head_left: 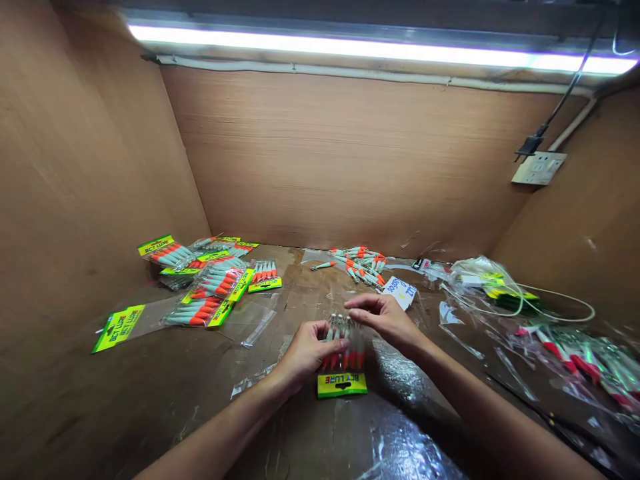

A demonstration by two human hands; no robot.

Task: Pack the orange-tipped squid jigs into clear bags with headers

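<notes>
My left hand [306, 352] is closed around a clear bag of orange-and-white lures [345, 353] with a yellow-green header card [342, 385] that lies on the table in front of me. My right hand [385, 317] hovers over the top of the bag, its fingers curled and pinching at the lures' metal ends [340, 321]. The lower part of the bag is hidden behind my left fingers.
Several filled lure bags [215, 283] lie at the left, with an empty bag and card [120, 327] beside them. Loose lures [361, 263] lie at the back centre. Clear bags, a white cable [550, 297] and red lures [575, 357] cover the right. Wooden walls enclose the table.
</notes>
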